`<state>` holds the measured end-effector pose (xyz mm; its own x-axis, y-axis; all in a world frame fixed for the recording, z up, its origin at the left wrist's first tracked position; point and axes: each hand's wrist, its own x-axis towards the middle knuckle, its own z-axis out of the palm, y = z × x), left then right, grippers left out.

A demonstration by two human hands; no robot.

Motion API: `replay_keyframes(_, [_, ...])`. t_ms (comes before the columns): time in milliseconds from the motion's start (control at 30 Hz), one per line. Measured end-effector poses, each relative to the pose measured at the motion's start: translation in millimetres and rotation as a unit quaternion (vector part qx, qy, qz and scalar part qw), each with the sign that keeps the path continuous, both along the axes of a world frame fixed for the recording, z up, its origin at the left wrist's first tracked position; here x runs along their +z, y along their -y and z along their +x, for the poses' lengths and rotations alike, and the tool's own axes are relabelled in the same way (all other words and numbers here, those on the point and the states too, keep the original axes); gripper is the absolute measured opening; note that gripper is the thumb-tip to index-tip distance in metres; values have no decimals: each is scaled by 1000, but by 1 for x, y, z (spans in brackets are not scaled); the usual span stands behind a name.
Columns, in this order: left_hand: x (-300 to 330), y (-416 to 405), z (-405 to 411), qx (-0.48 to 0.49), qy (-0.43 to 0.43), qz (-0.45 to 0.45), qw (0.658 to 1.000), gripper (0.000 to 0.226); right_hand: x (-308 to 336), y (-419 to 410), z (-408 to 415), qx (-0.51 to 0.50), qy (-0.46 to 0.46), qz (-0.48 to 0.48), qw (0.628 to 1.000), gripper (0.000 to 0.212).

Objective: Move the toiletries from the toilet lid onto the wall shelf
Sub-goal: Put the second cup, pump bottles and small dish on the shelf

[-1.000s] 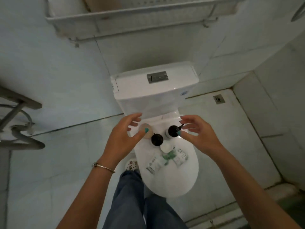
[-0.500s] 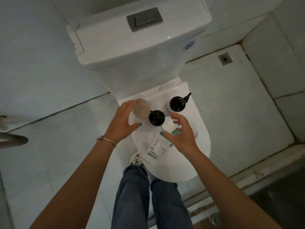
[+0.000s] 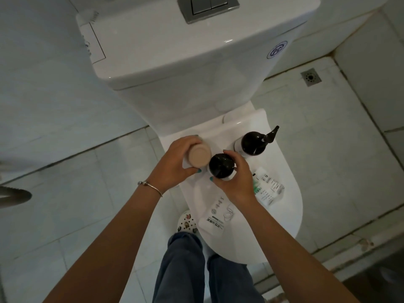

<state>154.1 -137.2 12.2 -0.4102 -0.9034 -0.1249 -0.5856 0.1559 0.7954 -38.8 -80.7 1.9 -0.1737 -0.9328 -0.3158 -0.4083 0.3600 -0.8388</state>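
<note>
I see both hands down on the toilet lid point(image 3: 282, 217), each wrapped around a bottle standing upright near the lid's back edge. My left hand point(image 3: 172, 165) curls around the tan-capped bottle point(image 3: 198, 157), fingers over its far side and thumb on the near side, so it is closed on the body with the cap showing from above. My right hand point(image 3: 235, 180) grips the black-capped bottle point(image 3: 221, 165) the same way, thumb on the near left and fingers round the right. The two bottles stand just beside each other, almost touching. To the right, apart from my right hand, a black pump bottle point(image 3: 251, 142) stands untouched, its nozzle pointing away to the right. Two flat white packets lie on the lid: one packet point(image 3: 215, 217) below my right wrist, the other packet point(image 3: 269, 186) to its right. The cistern point(image 3: 196, 62) rises behind.
</note>
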Motion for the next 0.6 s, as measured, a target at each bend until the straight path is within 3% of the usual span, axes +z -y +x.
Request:
replay_keyframes(267, [40,-8,0,56,-40,-5,998,74,35,-3,-3,-28,44,2,999,73])
replay_keyframes(433, [133,-13,-12,101,-73,-66,990,70,129,-2,-18,-46,79,1,996,74])
replay_keyframes(600, [252,-15,-29,138,-122,-122,975,70,248,6,-42,-30,95,-62,993,65])
